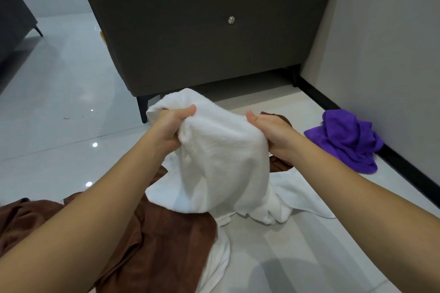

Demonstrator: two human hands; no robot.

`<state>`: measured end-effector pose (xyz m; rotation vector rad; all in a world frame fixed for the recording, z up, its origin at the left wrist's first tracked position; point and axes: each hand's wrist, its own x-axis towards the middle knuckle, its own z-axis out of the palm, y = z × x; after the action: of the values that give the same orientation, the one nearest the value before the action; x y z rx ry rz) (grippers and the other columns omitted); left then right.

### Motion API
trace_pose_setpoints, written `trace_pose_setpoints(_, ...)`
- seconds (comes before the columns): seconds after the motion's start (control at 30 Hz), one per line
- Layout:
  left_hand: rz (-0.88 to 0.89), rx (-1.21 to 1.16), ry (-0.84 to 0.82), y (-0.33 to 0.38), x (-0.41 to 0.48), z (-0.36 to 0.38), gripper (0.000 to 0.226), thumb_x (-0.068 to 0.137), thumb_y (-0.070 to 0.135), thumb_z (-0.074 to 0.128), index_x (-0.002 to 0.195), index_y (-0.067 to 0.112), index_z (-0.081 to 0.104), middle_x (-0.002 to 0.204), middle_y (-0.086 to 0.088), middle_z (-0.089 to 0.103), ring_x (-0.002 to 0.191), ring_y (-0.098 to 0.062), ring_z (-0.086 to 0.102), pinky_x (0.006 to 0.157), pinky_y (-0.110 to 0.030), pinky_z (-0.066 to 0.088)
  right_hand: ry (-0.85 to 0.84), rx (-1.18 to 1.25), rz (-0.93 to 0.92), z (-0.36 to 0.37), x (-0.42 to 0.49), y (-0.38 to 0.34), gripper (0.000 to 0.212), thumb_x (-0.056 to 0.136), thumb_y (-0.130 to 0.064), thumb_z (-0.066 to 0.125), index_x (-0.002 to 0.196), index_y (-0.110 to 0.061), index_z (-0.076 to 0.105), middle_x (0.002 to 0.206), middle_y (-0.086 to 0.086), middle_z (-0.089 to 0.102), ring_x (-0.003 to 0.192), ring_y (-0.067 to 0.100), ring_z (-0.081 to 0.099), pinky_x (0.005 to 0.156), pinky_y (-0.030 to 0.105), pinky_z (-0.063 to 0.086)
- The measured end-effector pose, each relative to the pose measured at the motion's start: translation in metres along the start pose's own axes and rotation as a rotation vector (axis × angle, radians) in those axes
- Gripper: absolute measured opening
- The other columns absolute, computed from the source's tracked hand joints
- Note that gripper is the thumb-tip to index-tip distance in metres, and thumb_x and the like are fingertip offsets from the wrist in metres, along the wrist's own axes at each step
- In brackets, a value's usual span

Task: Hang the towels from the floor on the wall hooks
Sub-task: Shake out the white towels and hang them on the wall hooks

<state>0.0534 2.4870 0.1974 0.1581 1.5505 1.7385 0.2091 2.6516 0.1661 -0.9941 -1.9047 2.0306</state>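
a fluffy white terry towel (221,154) hangs bunched between both hands at the centre of the frame, its lower end draping down onto the pale glossy tiled floor (59,107). the left hand (170,125) is clenched on the towel's upper left edge, thumb pressed on top; the right hand (270,129) grips the upper right edge the same way. both bare forearms reach in from the bottom corners. a crumpled brown towel (162,240) lies under the white one at lower left, and a crumpled purple cloth (345,140) lies against the black skirting at right. a dark grey upholstered sofa (202,26) fills the top. no writing is readable.
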Motion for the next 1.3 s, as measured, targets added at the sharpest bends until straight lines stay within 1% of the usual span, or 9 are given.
trace_pose_setpoints(0.13,0.013,0.023,0.004,0.007,-0.003,-0.005,0.011,0.088,0.014,0.069,0.098,0.017,0.063,0.101,-0.004,0.069,0.092,-0.024,0.067,0.075,-0.038,0.056,-0.054,0.259,-0.061,-0.009,0.004,-0.003,0.046,0.101,-0.049,0.034,0.131,-0.021,0.054,0.122,0.0,0.067,0.113,0.018,0.064,0.095,0.038,0.051)
trace_pose_setpoints(0.2,0.019,0.015,0.029,0.011,-0.005,-0.006,0.01,0.09,0.015,0.068,0.094,0.019,0.06,0.097,-0.003,0.067,0.09,-0.022,0.065,0.072,-0.036,0.054,-0.088,0.241,-0.012,-0.014,0.0,-0.009,0.048,0.101,-0.052,0.03,0.131,-0.022,0.053,0.109,-0.004,0.072,0.097,0.011,0.069,0.082,0.031,0.055)
trace_pose_setpoints(0.33,0.011,-0.023,0.082,0.015,-0.007,-0.007,0.016,0.089,0.018,0.068,0.096,0.02,0.054,0.101,-0.002,0.061,0.094,-0.023,0.061,0.076,-0.038,0.051,-0.262,0.05,0.076,-0.017,-0.01,-0.01,0.051,0.085,-0.049,0.057,0.12,-0.012,0.064,0.111,0.005,0.072,0.101,0.02,0.069,0.085,0.034,0.052)
trace_pose_setpoints(0.47,0.037,-0.047,0.102,0.018,-0.008,-0.002,0.017,0.091,0.018,0.066,0.086,0.021,0.051,0.093,0.0,0.06,0.085,-0.017,0.059,0.062,-0.031,0.049,-0.359,-0.015,0.162,-0.015,-0.013,-0.01,0.057,0.073,-0.038,0.073,0.119,-0.005,0.064,0.113,0.009,0.07,0.104,0.023,0.067,0.086,0.036,0.052)
trace_pose_setpoints(0.67,0.069,0.043,0.015,0.029,-0.008,-0.005,0.008,0.089,0.016,0.069,0.088,0.014,0.06,0.074,0.0,0.073,0.073,-0.015,0.069,0.069,-0.028,0.053,-0.25,0.142,0.075,-0.012,-0.012,-0.019,0.045,0.091,-0.038,0.057,0.127,-0.012,0.059,0.122,0.009,0.067,0.113,0.025,0.064,0.094,0.044,0.052)
trace_pose_setpoints(0.9,-0.145,0.89,-0.188,0.048,0.006,-0.026,0.037,0.088,0.03,0.07,0.118,0.009,0.063,0.108,-0.013,0.071,0.096,-0.028,0.07,0.083,-0.043,0.058,0.19,0.287,-0.133,-0.012,-0.006,-0.062,0.024,0.097,-0.034,0.056,0.106,-0.013,0.063,0.101,0.007,0.072,0.094,0.023,0.071,0.081,0.041,0.057)
trace_pose_setpoints(1.03,-0.184,0.797,-0.09,0.072,0.009,-0.038,0.048,0.084,0.046,0.07,0.115,0.011,0.063,0.111,-0.009,0.069,0.099,-0.027,0.068,0.077,-0.04,0.057,0.373,0.351,-0.174,-0.023,-0.006,-0.08,0.022,0.094,-0.033,0.062,0.097,-0.011,0.062,0.1,0.006,0.069,0.088,0.019,0.069,0.074,0.032,0.058)
trace_pose_setpoints(1.17,0.0,0.606,-0.103,0.106,0.007,-0.051,0.059,0.072,0.044,0.071,0.12,0.011,0.062,0.117,-0.009,0.063,0.1,-0.023,0.063,0.077,-0.036,0.054,0.351,0.564,-0.237,-0.045,-0.006,-0.098,0.018,0.093,-0.02,0.065,0.102,-0.006,0.06,0.103,0.009,0.07,0.091,0.02,0.071,0.081,0.035,0.059)
trace_pose_setpoints(1.3,0.15,0.834,-0.225,0.133,-0.002,-0.057,0.033,0.083,0.017,0.067,0.115,0.014,0.061,0.114,-0.01,0.064,0.103,-0.027,0.063,0.085,-0.036,0.057,0.166,0.452,-0.336,-0.061,-0.006,-0.118,0.036,0.09,-0.006,0.065,0.125,-0.008,0.056,0.119,0.01,0.065,0.105,0.023,0.067,0.085,0.037,0.058)
